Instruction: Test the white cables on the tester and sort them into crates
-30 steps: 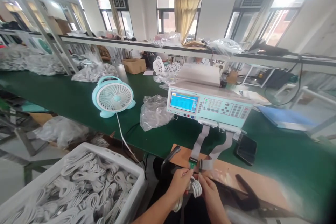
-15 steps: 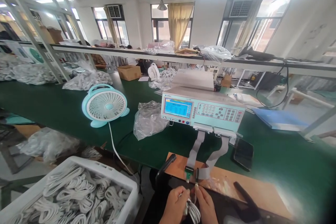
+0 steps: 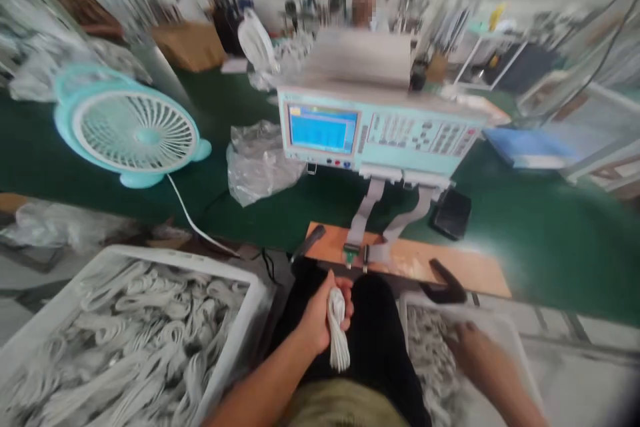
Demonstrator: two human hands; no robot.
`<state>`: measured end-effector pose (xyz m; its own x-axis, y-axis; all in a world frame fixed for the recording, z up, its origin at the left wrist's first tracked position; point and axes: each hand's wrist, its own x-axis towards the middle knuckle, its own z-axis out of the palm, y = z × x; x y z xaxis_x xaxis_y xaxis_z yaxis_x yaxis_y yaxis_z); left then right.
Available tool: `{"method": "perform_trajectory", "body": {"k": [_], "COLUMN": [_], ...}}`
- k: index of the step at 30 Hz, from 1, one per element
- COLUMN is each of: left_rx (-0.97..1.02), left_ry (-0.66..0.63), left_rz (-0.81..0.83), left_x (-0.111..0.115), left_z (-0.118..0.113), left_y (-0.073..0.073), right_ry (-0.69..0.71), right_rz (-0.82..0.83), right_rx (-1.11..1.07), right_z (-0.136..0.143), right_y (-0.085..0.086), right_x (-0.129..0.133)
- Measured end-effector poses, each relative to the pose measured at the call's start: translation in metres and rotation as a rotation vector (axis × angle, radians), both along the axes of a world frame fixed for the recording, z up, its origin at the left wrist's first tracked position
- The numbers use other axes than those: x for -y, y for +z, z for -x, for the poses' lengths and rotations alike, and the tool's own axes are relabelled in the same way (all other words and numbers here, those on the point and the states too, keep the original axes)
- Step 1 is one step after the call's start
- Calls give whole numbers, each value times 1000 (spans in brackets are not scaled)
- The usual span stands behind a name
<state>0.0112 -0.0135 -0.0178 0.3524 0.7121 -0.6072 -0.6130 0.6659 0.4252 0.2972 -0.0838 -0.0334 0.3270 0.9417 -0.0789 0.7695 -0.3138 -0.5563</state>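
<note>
My left hand is closed around a coiled white cable bundle above my lap. Off to the right, my right hand is over a white bin of cable bundles; it is smeared by motion, and its fingers and anything in them cannot be made out. Two grey ribbon cables run from the tester with the lit blue screen down to a green connector board and a second connector on the wooden board.
At lower left stands a large white crate full of cable bundles. A turquoise fan, a clear plastic bag, a black phone and a blue folder rest on the green table.
The view has tipped downward. My hands have parted from the connectors: the left has drawn back with the cable bundle, and the right has moved out to the right-hand bin.
</note>
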Motion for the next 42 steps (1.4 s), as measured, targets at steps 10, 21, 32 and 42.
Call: {"method": "perform_trajectory", "body": {"k": [10,21,32,42], "left_rx": [-37,-501,-534,-636], "left_ry": [103,30,-167,-26], "left_rz": [-94,-325,-457,-410], "left_x": [14,33,32,24], "left_z": [-19,-11,0,3], "left_y": [3,-9,-52,-44], "right_ry": [508,331,363,848], "right_rz": [-142,-88,-293,-358], "right_rx": [-402,-738,-614,-406], "right_z": [142,155,158,151], "right_y": [41,1,-32,-7], "right_x": [-17,-27,-17,-22]}}
